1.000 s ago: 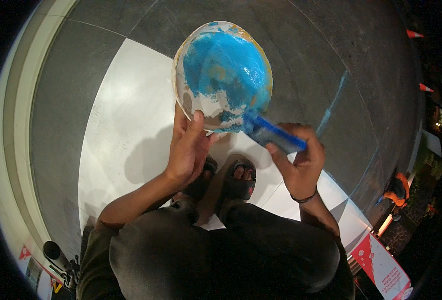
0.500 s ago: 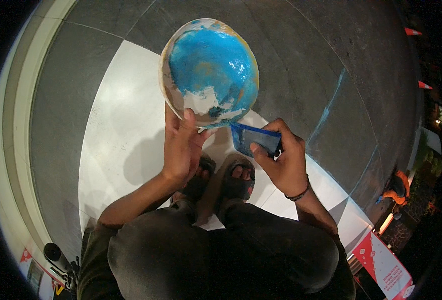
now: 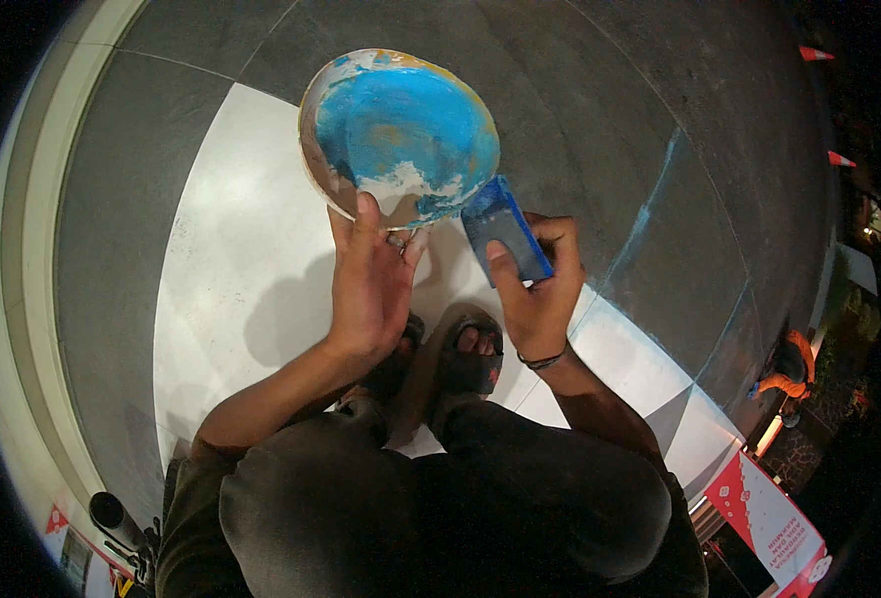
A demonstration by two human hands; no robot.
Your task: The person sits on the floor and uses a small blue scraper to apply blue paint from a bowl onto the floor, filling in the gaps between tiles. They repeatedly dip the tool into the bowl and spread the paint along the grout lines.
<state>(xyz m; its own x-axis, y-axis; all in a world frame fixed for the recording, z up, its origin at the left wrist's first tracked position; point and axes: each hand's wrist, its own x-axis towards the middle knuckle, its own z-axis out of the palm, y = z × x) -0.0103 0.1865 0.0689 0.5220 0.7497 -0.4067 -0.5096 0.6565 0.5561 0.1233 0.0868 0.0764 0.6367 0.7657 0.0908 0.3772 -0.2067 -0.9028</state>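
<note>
The left hand [image 3: 372,289] grips the near side of a round, white, blue-smeared bowl [image 3: 405,125] above the white-and-grey floor [image 3: 216,239]; the right hand [image 3: 540,304] clasps a flat, rectangular blue scraper [image 3: 493,221] just beside the bowl's lower right edge.

A: What lies underfoot?
B: A smooth, dark grey floor [image 3: 600,130] crossed by thin joint lines, and a broad, glossy white floor section [image 3: 223,229].
A: Any colour on it?
B: A long, pale blue streak [image 3: 650,202] on the grey at the right, with a thinner blue line [image 3: 723,335] nearby.
A: And the right edge?
B: A small orange-red and white cone [image 3: 814,54], a second, matching cone [image 3: 840,159], then a person in orange clothing [image 3: 799,357] near a glowing, yellowish strip [image 3: 767,437]. Lower down slants a rectangular red and white banner [image 3: 767,520].
A: Left?
B: A long, cream-coloured ledge [image 3: 43,249], and a black, round-ended cylinder [image 3: 113,515] below.
</note>
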